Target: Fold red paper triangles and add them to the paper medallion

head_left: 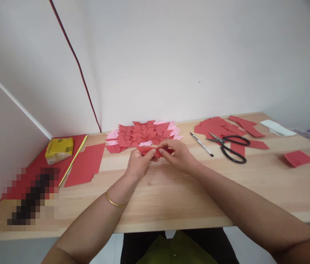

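Observation:
Over the middle of the table, my left hand (141, 160) and my right hand (178, 154) pinch a small folded piece of red paper (147, 149) between thumbs and fingers. Part of the paper is hidden behind the fingers. Just beyond my hands lies a pile of folded red and pink paper pieces (141, 134) with pointed tips, close to the wall. To the right of my right hand rest a white pen (201, 144) with a black end and open scissors (226, 143) with black loop handles.
Red paper scraps (215, 126) lie under and behind the scissors. A red paper square (299, 158) and white paper (277, 127) are far right. At left are cut red sheets (86, 163), a yellow ruler-like strip (74, 159) and a yellow packet (59, 149). One patch is pixelated.

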`<state>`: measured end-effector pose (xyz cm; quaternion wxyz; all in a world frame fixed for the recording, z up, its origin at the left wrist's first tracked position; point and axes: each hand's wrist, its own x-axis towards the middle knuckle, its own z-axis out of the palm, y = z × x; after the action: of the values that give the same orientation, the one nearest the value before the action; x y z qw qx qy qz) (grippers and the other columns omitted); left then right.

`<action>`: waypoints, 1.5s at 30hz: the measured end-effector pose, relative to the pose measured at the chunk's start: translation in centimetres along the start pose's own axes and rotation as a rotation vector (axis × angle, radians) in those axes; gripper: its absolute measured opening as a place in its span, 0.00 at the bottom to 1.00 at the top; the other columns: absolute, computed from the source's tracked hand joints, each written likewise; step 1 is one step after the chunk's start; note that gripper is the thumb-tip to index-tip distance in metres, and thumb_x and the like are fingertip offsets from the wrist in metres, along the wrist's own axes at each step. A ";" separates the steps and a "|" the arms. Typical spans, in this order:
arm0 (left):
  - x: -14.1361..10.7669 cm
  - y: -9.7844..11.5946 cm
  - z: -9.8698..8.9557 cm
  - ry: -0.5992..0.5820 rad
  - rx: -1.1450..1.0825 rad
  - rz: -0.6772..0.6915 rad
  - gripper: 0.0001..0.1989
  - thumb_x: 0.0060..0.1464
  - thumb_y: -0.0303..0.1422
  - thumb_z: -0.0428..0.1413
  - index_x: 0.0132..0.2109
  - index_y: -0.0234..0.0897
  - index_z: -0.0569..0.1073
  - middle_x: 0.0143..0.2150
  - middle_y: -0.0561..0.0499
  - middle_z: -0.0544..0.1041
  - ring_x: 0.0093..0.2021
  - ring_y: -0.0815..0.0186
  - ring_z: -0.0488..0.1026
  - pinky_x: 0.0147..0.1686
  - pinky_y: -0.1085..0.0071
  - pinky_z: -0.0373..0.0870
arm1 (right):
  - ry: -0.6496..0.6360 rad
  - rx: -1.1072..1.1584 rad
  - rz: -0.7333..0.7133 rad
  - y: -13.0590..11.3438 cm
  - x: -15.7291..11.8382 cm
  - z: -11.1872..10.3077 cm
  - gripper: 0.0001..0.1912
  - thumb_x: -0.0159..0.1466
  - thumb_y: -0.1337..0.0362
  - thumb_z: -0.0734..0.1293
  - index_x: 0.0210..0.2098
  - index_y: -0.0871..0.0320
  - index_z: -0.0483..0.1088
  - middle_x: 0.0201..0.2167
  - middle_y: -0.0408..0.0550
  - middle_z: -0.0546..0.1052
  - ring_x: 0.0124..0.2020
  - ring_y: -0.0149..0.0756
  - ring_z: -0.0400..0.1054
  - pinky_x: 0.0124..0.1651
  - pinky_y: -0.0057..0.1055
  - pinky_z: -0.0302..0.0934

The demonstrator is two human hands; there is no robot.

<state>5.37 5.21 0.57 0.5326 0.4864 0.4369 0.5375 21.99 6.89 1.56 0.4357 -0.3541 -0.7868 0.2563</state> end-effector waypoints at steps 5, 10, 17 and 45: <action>-0.1 0.1 0.0 0.006 0.071 0.012 0.10 0.47 0.35 0.62 0.34 0.32 0.80 0.28 0.47 0.79 0.26 0.68 0.73 0.30 0.72 0.72 | -0.035 0.087 0.063 0.0 0.0 0.0 0.05 0.60 0.68 0.62 0.33 0.58 0.70 0.31 0.45 0.76 0.32 0.31 0.69 0.36 0.27 0.60; -0.1 0.1 -0.1 0.001 0.149 0.036 0.10 0.49 0.36 0.60 0.34 0.32 0.80 0.26 0.48 0.78 0.26 0.68 0.73 0.30 0.72 0.71 | -0.060 0.116 0.082 0.0 -0.1 -0.1 0.05 0.59 0.69 0.62 0.32 0.58 0.69 0.29 0.44 0.76 0.30 0.30 0.68 0.35 0.27 0.60; -0.2 0.6 -0.2 -0.033 0.269 0.059 0.12 0.50 0.38 0.60 0.29 0.31 0.78 0.24 0.49 0.77 0.27 0.68 0.72 0.30 0.73 0.69 | -0.095 0.204 0.188 -0.3 0.0 -0.2 0.04 0.59 0.65 0.63 0.29 0.58 0.66 0.27 0.44 0.73 0.29 0.30 0.65 0.33 0.27 0.60; -0.4 -0.9 1.0 -0.055 -0.059 -0.176 0.12 0.41 0.33 0.65 0.33 0.30 0.76 0.27 0.50 0.76 0.27 0.70 0.70 0.30 0.74 0.65 | -0.081 0.467 0.333 -0.2 0.2 0.2 0.13 0.59 0.54 0.65 0.28 0.57 0.62 0.22 0.40 0.69 0.24 0.28 0.64 0.30 0.28 0.60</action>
<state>6.48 4.84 -0.15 0.6035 0.4449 0.4472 0.4877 21.63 6.87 1.72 0.4256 -0.3580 -0.6545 0.5122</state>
